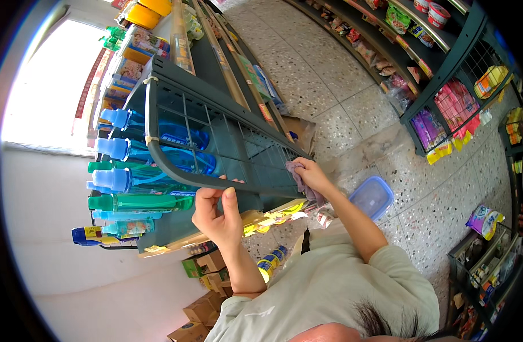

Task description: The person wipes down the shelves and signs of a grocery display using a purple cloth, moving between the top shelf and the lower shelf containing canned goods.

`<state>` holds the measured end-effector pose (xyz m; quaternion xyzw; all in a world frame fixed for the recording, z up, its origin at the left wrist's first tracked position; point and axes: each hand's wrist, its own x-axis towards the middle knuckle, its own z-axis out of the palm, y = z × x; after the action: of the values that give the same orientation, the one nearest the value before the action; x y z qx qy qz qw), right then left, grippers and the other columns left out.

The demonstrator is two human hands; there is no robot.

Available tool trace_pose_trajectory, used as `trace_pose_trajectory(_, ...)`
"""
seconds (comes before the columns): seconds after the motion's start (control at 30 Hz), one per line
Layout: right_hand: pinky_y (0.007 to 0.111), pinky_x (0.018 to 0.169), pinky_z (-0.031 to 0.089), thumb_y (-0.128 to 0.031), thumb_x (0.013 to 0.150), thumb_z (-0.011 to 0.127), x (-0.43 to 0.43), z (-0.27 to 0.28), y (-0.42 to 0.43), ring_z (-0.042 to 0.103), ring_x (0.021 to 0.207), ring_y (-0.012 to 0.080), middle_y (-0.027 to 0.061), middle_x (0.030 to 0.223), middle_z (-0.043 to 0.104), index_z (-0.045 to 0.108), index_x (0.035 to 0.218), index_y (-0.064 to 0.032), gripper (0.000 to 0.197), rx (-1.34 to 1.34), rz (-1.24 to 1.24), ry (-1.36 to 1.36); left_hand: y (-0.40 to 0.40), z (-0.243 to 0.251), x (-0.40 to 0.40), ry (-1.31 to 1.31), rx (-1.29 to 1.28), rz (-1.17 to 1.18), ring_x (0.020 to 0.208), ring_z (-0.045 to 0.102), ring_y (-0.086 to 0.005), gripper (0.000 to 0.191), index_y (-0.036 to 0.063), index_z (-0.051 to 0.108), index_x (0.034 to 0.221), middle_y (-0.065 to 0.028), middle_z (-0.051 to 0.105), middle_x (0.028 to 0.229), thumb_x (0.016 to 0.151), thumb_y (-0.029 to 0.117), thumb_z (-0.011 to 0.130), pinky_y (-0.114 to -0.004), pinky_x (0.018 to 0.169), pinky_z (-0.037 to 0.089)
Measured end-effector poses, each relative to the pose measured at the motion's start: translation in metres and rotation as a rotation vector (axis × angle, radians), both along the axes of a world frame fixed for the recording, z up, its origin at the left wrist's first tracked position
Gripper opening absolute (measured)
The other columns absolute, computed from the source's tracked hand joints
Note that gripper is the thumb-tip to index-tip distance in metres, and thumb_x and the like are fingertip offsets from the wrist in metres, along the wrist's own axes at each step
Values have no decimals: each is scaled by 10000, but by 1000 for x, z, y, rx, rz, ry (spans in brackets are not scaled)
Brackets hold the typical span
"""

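Note:
My left hand (220, 216) grips the dark rounded edge rail (176, 173) of a wire-mesh end panel (227, 137) on a store shelf, with the thumb on the near side and fingertips curled behind it. My right hand (312, 176) holds a crumpled mauve cloth (303, 184) against the panel's far end. Beside the panel, on the top shelf, stand blue bottles (116, 148) with pale blue pump caps and green bottles (146, 202). Part of the blue bottles shows through the mesh.
A plastic tub (372, 199) with a blue rim sits on the speckled tile floor (329, 81), right of my right arm. Snack shelves (398, 42) stand across the aisle. Cardboard boxes (201, 308) and yellow-and-blue cans (270, 263) lie low on my left.

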<state>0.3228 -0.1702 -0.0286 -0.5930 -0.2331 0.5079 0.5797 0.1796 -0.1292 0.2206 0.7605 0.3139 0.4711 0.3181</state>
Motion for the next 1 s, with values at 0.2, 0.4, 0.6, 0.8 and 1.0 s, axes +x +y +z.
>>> trace_pose_trajectory(0.2, 232, 517, 454, -36, 894, 488, 7, 13, 25, 538, 599, 84, 35, 885, 541, 598, 1108, -5, 242, 383, -201, -274, 0, 0, -2, -2, -4, -9, 763, 673, -173, 131, -36, 567, 930, -113, 682, 795, 888, 72, 627, -275, 763, 501)
trace_pose_trajectory(0.4, 298, 693, 496, 3, 851, 501, 19, 52, 36, 595, 746, 143, 79, 919, 550, 638, 1082, -38, 271, 297, 6, -20, -1, 0, -4, -3, 0, -23, 754, 676, -195, 189, -46, 550, 959, -122, 665, 809, 897, 115, 627, -283, 732, 526)
trace_pose_trajectory(0.6, 340, 732, 484, -18, 837, 532, 28, 43, 57, 611, 866, 216, 57, 911, 584, 670, 1031, -120, 259, 345, -18, -618, -3, 2, -2, -38, -32, -23, 759, 678, -196, 166, -60, 571, 954, -133, 680, 799, 877, 71, 637, -280, 717, 515)
trace_pose_trajectory(0.8, 341, 752, 474, -28, 828, 544, 16, 50, 64, 603, 914, 256, 66, 926, 596, 670, 1020, -126, 249, 329, -202, -883, -5, 2, -1, -16, -12, -10, 741, 675, -207, 240, -63, 557, 973, -131, 661, 792, 890, 144, 645, -299, 722, 535)
trace_pose_trajectory(1.0, 306, 692, 478, -9, 854, 520, 21, 47, 57, 619, 824, 199, 78, 903, 575, 679, 1051, -92, 266, 278, -36, -300, -5, 1, 0, -21, -5, 5, 743, 677, -192, 175, -48, 569, 945, -123, 680, 785, 889, 105, 633, -293, 751, 518)
